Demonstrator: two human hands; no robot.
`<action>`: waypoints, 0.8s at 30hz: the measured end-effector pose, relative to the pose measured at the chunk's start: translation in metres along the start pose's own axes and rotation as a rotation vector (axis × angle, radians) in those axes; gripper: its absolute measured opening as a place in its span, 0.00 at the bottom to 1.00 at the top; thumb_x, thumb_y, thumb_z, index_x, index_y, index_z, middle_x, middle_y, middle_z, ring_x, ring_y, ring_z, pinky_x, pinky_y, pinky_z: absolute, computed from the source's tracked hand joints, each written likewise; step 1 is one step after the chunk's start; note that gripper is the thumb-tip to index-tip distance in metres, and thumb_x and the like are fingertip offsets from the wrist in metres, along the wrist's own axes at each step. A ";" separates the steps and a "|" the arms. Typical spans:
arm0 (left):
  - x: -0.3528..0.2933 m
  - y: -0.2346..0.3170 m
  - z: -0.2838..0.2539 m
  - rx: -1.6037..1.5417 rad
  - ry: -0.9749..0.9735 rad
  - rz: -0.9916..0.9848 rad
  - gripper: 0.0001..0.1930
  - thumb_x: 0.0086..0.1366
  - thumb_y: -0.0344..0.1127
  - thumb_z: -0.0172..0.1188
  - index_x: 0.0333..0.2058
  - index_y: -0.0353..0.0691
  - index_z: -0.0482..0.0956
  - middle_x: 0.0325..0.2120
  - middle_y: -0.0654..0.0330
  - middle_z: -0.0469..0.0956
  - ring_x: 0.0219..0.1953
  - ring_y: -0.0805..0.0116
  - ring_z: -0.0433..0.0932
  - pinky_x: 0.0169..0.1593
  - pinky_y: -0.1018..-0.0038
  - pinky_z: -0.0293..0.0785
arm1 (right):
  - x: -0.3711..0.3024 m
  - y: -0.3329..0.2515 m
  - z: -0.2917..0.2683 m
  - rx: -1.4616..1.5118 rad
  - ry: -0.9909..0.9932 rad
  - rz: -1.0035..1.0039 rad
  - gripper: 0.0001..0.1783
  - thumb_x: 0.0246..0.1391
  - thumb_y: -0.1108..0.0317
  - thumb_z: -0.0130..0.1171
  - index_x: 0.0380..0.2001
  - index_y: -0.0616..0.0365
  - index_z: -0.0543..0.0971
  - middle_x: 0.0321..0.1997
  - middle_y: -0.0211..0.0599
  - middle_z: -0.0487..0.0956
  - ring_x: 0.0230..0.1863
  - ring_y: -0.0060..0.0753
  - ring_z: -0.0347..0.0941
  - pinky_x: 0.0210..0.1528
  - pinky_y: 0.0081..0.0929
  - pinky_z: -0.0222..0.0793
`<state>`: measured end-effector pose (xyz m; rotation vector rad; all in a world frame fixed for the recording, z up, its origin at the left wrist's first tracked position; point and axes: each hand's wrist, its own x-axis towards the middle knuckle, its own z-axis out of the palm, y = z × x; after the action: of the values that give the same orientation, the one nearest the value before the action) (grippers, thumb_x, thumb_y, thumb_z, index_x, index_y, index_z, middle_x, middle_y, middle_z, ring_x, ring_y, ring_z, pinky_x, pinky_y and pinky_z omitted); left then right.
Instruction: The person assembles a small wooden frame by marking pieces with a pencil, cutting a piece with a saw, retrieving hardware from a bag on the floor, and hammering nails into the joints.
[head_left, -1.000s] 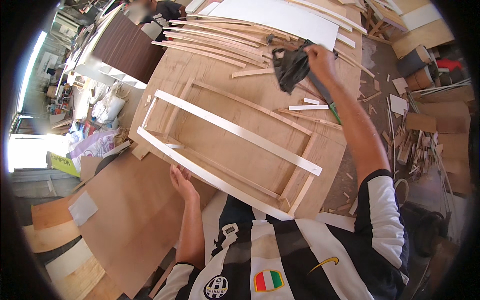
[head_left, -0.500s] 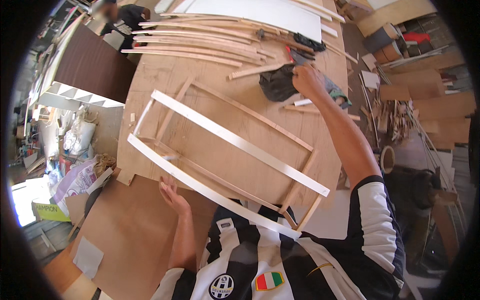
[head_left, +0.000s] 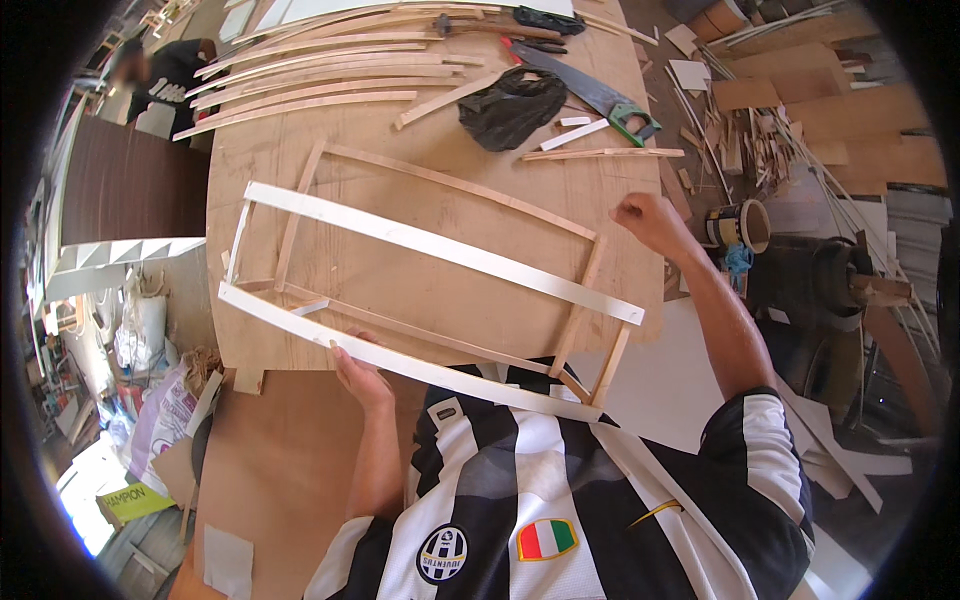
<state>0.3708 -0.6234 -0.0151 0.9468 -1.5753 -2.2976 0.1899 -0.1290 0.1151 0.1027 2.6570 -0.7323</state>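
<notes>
A long box-shaped wooden frame [head_left: 430, 240], with white-faced strips and bare wood battens, rests on the plywood tabletop and reaches over its near edge. My left hand [head_left: 362, 380] grips the near white rail, thumb on its face and the other fingers partly hidden below. Over the table's right edge, my right hand [head_left: 652, 222] is closed, fingers curled together; whatever it may hold is too small to make out. It is apart from the frame's right end. Beyond it lie a handsaw [head_left: 580, 82] with a green handle and a crumpled black plastic bag [head_left: 512, 108].
Several thin wood strips [head_left: 320, 75] lie across the far left of the table, near a hammer [head_left: 480, 28]. Short white offcuts [head_left: 572, 136] sit by the saw. A dark brown cabinet [head_left: 135, 185] and another person [head_left: 165, 85] are at left. Scrap wood and a bucket [head_left: 738, 225] stand at right.
My right hand has come away from beside the black bag, toward me and to the right. My left hand, open below the near rail before, now grips it. The view has shifted.
</notes>
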 end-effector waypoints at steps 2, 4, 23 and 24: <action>-0.007 0.001 0.010 0.029 0.079 0.020 0.27 0.80 0.56 0.43 0.48 0.33 0.75 0.35 0.56 0.78 0.35 0.66 0.77 0.40 0.69 0.76 | -0.029 0.030 -0.001 0.062 0.004 0.140 0.25 0.62 0.49 0.64 0.34 0.66 0.83 0.26 0.43 0.80 0.31 0.34 0.80 0.37 0.36 0.74; -0.014 0.008 0.026 0.052 0.138 0.033 0.26 0.79 0.56 0.47 0.45 0.33 0.76 0.33 0.58 0.77 0.34 0.68 0.75 0.38 0.72 0.74 | -0.054 0.049 0.002 0.177 -0.017 0.240 0.26 0.62 0.47 0.64 0.33 0.65 0.83 0.26 0.40 0.80 0.30 0.30 0.79 0.34 0.33 0.74; -0.060 -0.003 0.108 0.194 0.545 0.035 0.33 0.77 0.59 0.51 0.63 0.34 0.68 0.45 0.60 0.76 0.36 0.72 0.75 0.31 0.74 0.69 | -0.070 0.125 0.043 0.780 -0.322 0.097 0.17 0.62 0.56 0.68 0.38 0.62 0.82 0.29 0.33 0.82 0.27 0.22 0.77 0.29 0.24 0.72; -0.062 0.000 0.107 0.259 0.511 -0.056 0.35 0.78 0.59 0.48 0.71 0.38 0.61 0.63 0.55 0.71 0.59 0.59 0.76 0.56 0.64 0.77 | -0.062 0.126 0.038 0.766 -0.326 0.086 0.17 0.62 0.56 0.68 0.38 0.62 0.82 0.29 0.33 0.82 0.28 0.22 0.77 0.29 0.24 0.72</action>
<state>0.3540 -0.5104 0.0331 1.5090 -1.6394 -1.7048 0.2816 -0.0378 0.0487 0.2700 1.9318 -1.5440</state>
